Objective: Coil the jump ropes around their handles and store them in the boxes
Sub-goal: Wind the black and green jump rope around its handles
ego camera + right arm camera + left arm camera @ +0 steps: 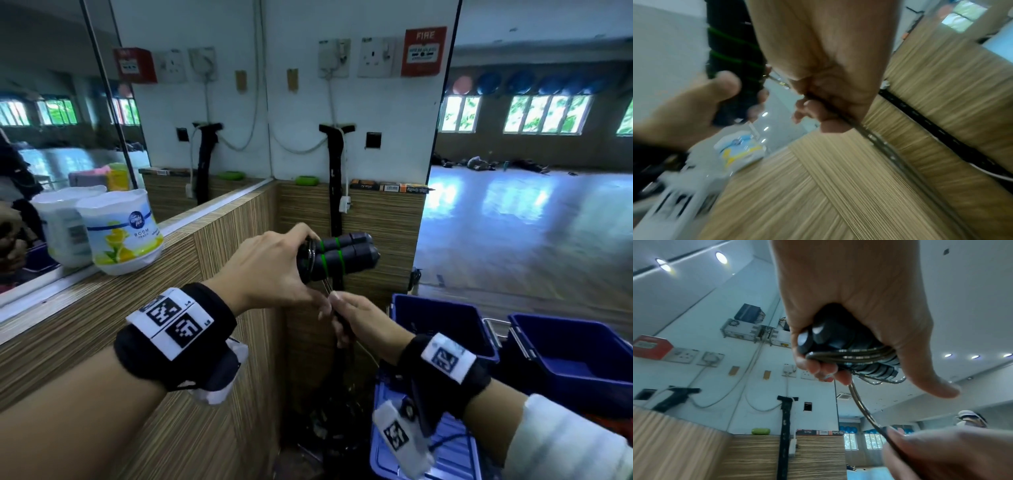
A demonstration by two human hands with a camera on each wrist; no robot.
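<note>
Counter [102,308]: we saw a wood-grain ledge running along a mirror, with a tub [120,233] of room freshener standing on it.
Boxes [575,356]: we counted 2 blue boxes, open and side by side at lower right, below the hands; a blue lid [442,455] lay in front of them.
Left hand [270,270]: our fingers were curled round the 2 handles, thumb sticking out free.
Right hand [359,325]: just below the left, our fingers pinched the rope.
Handles [339,255]: 2 black handles with green rings were held together, level, above the boxes.
Rope [859,399]: several turns circled the handles; the rest ran down through our right hand.
</note>
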